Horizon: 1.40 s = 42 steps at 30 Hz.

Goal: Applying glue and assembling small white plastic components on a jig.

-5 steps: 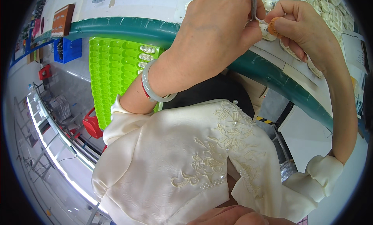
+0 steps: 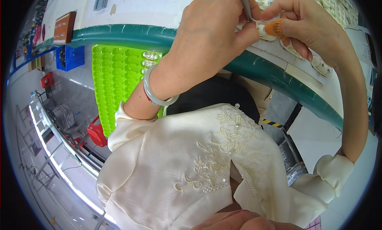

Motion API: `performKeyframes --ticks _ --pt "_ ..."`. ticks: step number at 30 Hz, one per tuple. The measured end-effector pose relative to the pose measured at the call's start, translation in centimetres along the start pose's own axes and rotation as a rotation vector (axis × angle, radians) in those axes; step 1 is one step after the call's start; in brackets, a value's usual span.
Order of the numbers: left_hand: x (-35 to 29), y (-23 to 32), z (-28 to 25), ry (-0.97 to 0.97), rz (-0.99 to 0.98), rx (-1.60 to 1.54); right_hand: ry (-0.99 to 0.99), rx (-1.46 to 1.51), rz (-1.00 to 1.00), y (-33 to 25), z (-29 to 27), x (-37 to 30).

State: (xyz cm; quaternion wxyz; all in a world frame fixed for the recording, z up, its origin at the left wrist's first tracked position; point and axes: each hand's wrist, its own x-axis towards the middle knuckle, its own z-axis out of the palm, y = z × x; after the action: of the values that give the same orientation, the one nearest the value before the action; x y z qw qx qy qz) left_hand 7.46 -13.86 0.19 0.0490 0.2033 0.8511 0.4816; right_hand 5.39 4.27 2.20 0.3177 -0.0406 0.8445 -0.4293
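Observation:
My left hand [image 2: 217, 39], with a pale bangle [image 2: 153, 93] at its wrist, is closed around a slim grey metal tool [image 2: 246, 7] that tapers downward like a pen. Opposite it, my right hand [image 2: 310, 25] wears an orange finger cot [image 2: 274, 28] on one digit. That covered tip presses against a small white part [image 2: 261, 30] between my two hands, just above the table edge. Fingers hide most of this part and the tool's tip. More white moulded pieces [image 2: 320, 66] lie under and beside my right hand.
A green padded edge [image 2: 127, 34] borders the white table. A bright green moulded tray [image 2: 115, 75] with several white pieces in its right column is below it. A heap of white parts [image 2: 338, 7] fills the far right; a brown block [image 2: 64, 28] stands far left, above a blue bin [image 2: 71, 57].
The view has shifted slightly, so the table and tray sit lower. Both hands appear a little farther left, and more of the orange finger cot shows. Their grips look the same.

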Motion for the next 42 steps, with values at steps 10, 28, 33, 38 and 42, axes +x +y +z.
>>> performKeyframes --ticks 10,28,33,38,42 --pt "-0.8 -1.1 0.9 0.07 0.056 0.149 -0.176 0.137 0.257 -2.2 -0.4 1.1" --pt "-0.2 -0.5 0.2 -0.018 -0.026 0.138 -0.174 0.359 0.23 -0.5 -0.5 1.4" --pt "1.0 -0.2 -1.2 0.026 -0.138 -0.038 -0.132 0.38 0.253 -0.5 -0.1 1.3" --pt "1.4 1.4 -3.7 0.295 -0.123 -0.289 -0.136 0.378 0.276 -1.0 0.1 1.3" --pt "0.8 0.4 -4.6 0.164 -0.252 -0.326 0.026 0.245 0.078 1.2 1.3 1.6"
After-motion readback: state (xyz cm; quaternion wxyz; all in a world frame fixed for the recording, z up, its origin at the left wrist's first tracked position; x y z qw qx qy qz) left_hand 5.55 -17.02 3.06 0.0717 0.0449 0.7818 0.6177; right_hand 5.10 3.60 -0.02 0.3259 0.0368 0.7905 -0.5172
